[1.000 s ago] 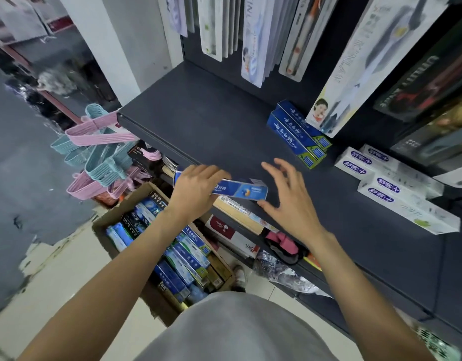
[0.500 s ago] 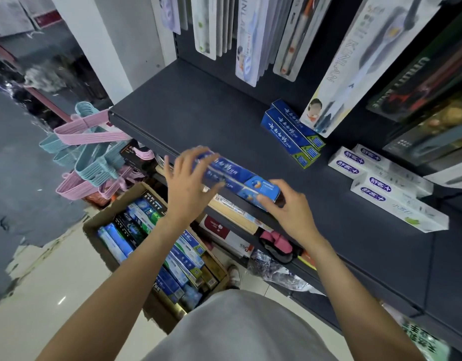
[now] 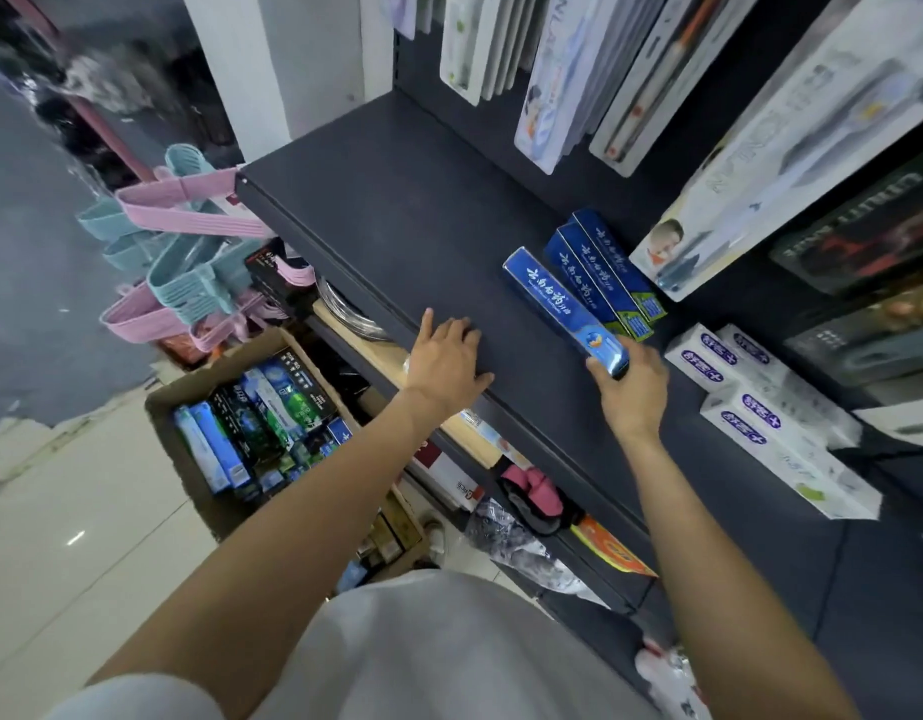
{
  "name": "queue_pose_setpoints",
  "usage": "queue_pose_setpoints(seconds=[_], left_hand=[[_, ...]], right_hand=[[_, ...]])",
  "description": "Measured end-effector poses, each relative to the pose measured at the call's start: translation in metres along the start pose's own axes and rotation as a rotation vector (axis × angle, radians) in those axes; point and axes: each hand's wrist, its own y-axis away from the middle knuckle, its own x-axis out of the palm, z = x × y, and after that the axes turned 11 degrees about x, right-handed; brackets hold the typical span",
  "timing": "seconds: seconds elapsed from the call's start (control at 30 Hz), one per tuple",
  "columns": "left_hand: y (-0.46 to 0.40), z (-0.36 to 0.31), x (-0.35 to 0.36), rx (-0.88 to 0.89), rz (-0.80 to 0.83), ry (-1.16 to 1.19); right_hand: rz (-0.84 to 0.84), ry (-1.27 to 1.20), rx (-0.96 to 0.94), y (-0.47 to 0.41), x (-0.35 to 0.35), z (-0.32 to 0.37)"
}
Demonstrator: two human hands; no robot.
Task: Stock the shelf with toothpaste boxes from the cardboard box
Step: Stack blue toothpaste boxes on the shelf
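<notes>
A blue toothpaste box (image 3: pixel 558 304) lies on the dark shelf (image 3: pixel 407 220), just left of two matching blue boxes (image 3: pixel 604 272). My right hand (image 3: pixel 630 392) grips its near end. My left hand (image 3: pixel 446 363) rests flat on the shelf's front edge and holds nothing. Below on the floor, the cardboard box (image 3: pixel 209 371) holds several blue and green toothpaste boxes (image 3: pixel 256 428).
White toothpaste boxes (image 3: pixel 771 413) lie on the shelf to the right. Toothbrush packs (image 3: pixel 552 70) hang above the shelf's back. Pink and teal hangers (image 3: pixel 183 252) stick out at the left. Lower shelves hold mixed goods (image 3: pixel 532 496).
The blue box passed from my left hand to my right and moved back and right, beside the other blue boxes. My left hand let go and settled on the shelf edge.
</notes>
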Motion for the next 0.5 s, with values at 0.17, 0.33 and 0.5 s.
queue_pose_setpoints(seconds=[0.17,0.33,0.5], left_hand=[[0.002,0.004,0.003,0.001,-0.029,0.036],[0.034,0.014,0.019,-0.015,-0.388,0.461],[0.145,0.037,0.04,-0.338,-0.553,0.721]], right_hand=[[-0.227,0.054,-0.073,0.0,0.002,-0.001],[-0.112,0.013,-0.304,0.051,0.003,0.007],[0.502,0.109,-0.537,0.131,0.034,0.026]])
